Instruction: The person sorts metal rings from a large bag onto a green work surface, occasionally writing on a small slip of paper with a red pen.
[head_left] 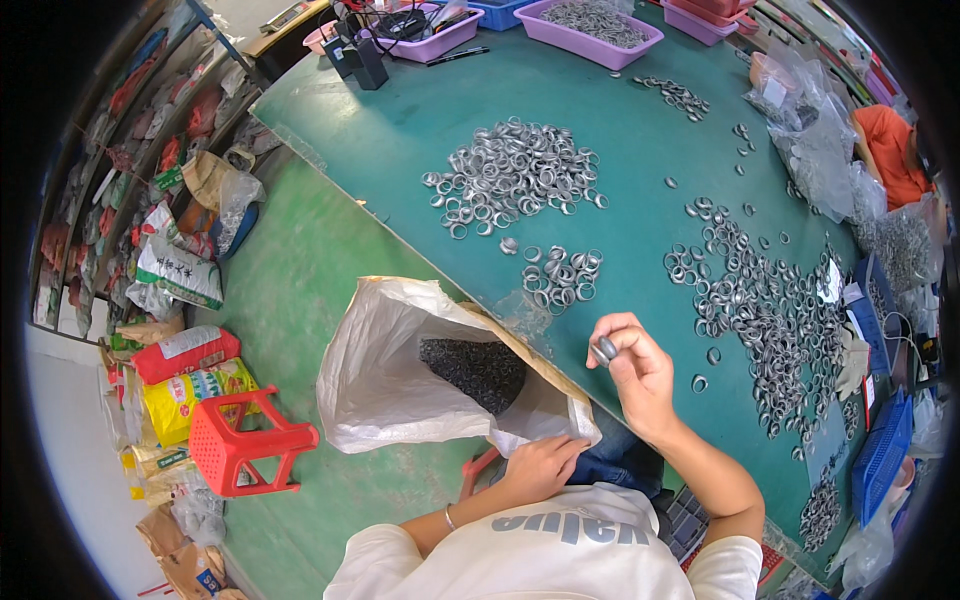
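Pinching a grey ring [607,347] right of frame centre, the right hand [643,382] lies rightward of the sack [380,365] — left hand [541,468] gripping its lower-right edge.

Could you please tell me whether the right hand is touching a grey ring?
Touching: the head view shows the right hand pinching a grey ring between its thumb and fingers.

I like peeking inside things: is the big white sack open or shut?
The white sack is open: its mouth gapes wide, dark pieces show inside, and the left hand touches its rim.
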